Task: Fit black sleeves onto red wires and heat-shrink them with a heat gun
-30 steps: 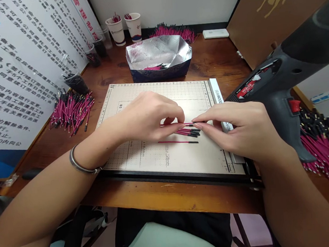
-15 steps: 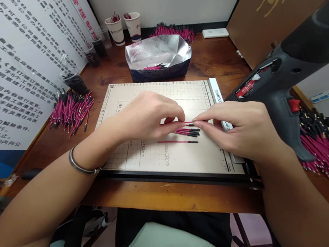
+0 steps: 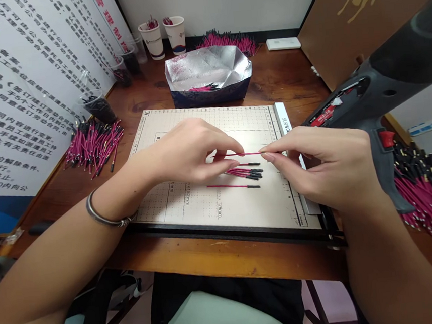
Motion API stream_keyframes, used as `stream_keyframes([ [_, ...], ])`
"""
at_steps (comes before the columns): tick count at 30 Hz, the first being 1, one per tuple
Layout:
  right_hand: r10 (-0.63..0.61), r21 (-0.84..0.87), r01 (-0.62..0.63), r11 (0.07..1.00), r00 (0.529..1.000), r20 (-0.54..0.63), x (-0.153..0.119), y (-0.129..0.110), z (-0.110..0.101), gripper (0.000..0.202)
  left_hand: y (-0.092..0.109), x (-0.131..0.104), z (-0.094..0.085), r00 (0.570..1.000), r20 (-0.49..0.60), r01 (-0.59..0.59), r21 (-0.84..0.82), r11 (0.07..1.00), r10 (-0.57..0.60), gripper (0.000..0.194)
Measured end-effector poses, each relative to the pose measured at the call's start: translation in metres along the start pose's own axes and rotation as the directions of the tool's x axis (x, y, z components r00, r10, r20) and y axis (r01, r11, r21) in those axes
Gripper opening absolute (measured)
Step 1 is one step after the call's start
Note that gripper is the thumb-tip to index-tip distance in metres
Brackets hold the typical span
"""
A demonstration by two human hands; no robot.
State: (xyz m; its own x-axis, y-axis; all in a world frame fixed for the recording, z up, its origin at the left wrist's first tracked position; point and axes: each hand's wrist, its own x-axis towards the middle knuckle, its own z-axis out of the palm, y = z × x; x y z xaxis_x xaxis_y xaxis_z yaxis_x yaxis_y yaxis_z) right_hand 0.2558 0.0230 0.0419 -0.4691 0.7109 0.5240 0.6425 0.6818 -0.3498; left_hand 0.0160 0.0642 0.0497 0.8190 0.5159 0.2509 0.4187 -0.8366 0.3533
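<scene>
My right hand point(image 3: 318, 165) pinches a thin pink wire point(image 3: 252, 153) between thumb and index finger, near its right end. The wire runs level to the left, past the index fingertip of my left hand point(image 3: 194, 151). That hand's thumb and index finger are apart, with the thumb below the wire; whether the fingertip touches the wire is hard to tell. Beneath the hands, a small bunch of pink wires with black sleeved ends point(image 3: 253, 173) lies on a cream paper cutter board point(image 3: 190, 212). One separate wire point(image 3: 227, 186) lies nearer me.
Behind the board stands a foil-lined box point(image 3: 210, 94) with wires inside. A wire pile point(image 3: 93, 145) lies at left, another point(image 3: 226, 41) at the back. At right, a dark heat gun point(image 3: 378, 117) stands beside a large wire heap point(image 3: 426, 194). Paper cups point(image 3: 151, 42) stand at back left.
My right hand has moved slightly right and up with the wire, exposing more of it. My left thumb and index finger have parted.
</scene>
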Motion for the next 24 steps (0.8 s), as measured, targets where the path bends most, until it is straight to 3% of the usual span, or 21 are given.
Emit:
stream_keyframes([
  [10, -0.097, -0.048, 0.092, 0.995, 0.99, -0.107, -0.0001, 0.0056, 0.0038, 0.013, 0.0038, 0.0005, -0.0027, 1.0, 0.02, 0.021, -0.016, 1.0, -0.021, 0.036],
  [24, -0.087, -0.042, 0.084, 0.996, 0.991, -0.099, 0.0002, 0.0047, 0.0039, 0.015, -0.0009, 0.0014, -0.0035, 0.998, 0.002, 0.07, -0.049, 0.996, -0.07, 0.032],
])
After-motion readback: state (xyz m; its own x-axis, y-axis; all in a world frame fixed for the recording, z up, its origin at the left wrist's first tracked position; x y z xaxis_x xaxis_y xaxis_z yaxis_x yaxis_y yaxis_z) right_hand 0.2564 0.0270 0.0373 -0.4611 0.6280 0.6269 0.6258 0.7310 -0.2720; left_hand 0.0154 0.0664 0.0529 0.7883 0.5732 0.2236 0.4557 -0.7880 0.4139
